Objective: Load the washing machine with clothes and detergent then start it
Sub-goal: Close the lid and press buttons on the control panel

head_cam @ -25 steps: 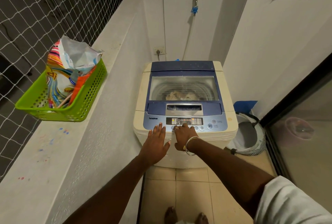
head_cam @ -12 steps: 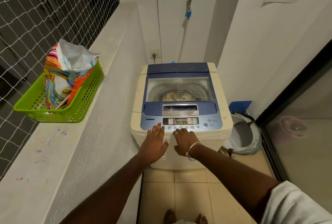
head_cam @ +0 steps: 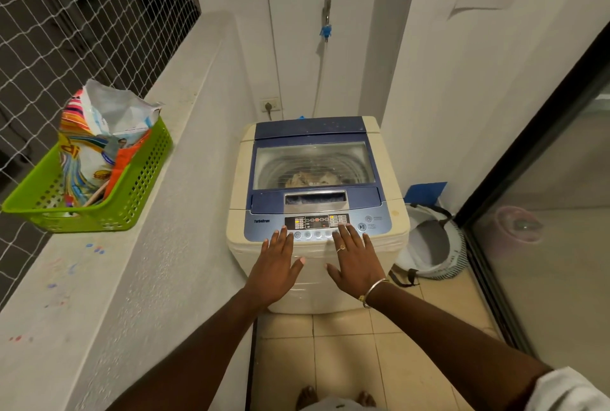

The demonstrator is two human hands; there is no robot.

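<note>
As I look down from head height, the washing machine (head_cam: 315, 159) stands on the tiled floor, lid shut, with clothes (head_cam: 308, 179) showing through its window. My left hand (head_cam: 275, 267) and right hand (head_cam: 358, 263) lie flat at its front edge, fingers straight and slightly spread, tips reaching the control panel (head_cam: 376, 225). The detergent bag (head_cam: 92, 146) sits in the green basket (head_cam: 132, 209) on the ledge to my left.

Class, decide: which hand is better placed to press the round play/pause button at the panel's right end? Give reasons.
Right. The right hand has straight fingers on the panel, just beside the play/pause button; the left hand rests further left.
</note>
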